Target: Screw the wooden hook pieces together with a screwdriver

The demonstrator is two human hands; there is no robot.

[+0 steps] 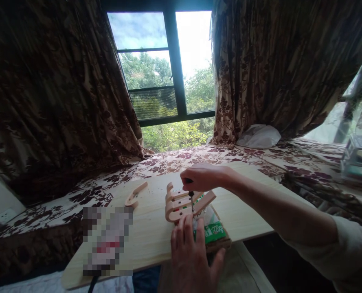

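My right hand (196, 176) is closed around the dark handle of a screwdriver (191, 199). Its shaft points down onto a curved pale wooden piece with several bent slats (170, 205) and dark screw heads or holes. My left hand (191, 248) lies palm down, fingers stretched out, at the near edge of this piece. Under the wooden piece is a green and white package (215, 231) marked with printed lettering. Another curved wooden strip (136, 194) rests apart on the board to the left. The screwdriver tip is partly hidden.
A pale wooden board (150, 240) holds these things, with small dark bits near the loose strip. A blurred-out object (107, 242) with a black cord lies at its left. Beyond are floral cloth (183, 156), a white plastic bag (258, 136) and a clear box (359, 156).
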